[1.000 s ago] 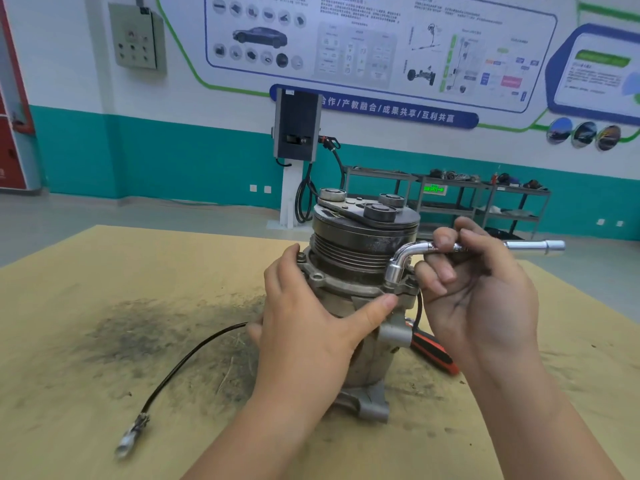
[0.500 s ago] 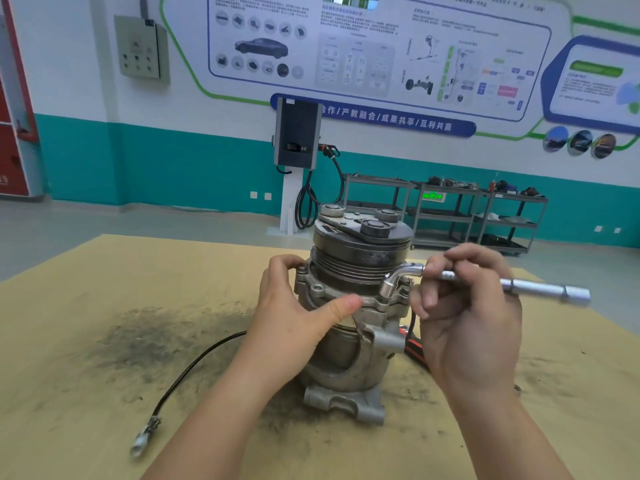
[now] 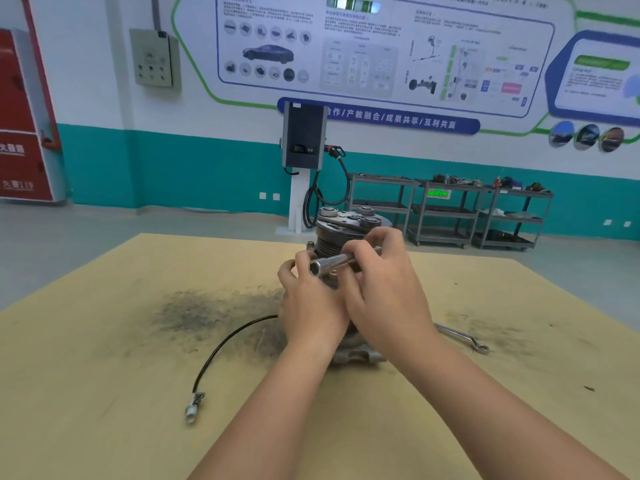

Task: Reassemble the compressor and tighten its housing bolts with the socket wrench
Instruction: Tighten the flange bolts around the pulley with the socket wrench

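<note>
- At the middle of the worktop [image 3: 104, 341] stood the compressor [image 3: 332, 237], upright on its foot.
- Left hand [image 3: 311, 306] wrapped its body, fingers curled round the housing.
- Right hand [image 3: 384, 292] pinched the socket wrench [image 3: 332, 263], open end pointing near-left.
- Heavy, rigid metal, likely greasy: best braced low on the housing, wrench gripped far along its bar.
- A black cable [image 3: 225, 341] trailed left.

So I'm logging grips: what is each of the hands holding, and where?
Right hand grips the socket wrench mid-shaft. Left hand holds the compressor body's side.
</note>
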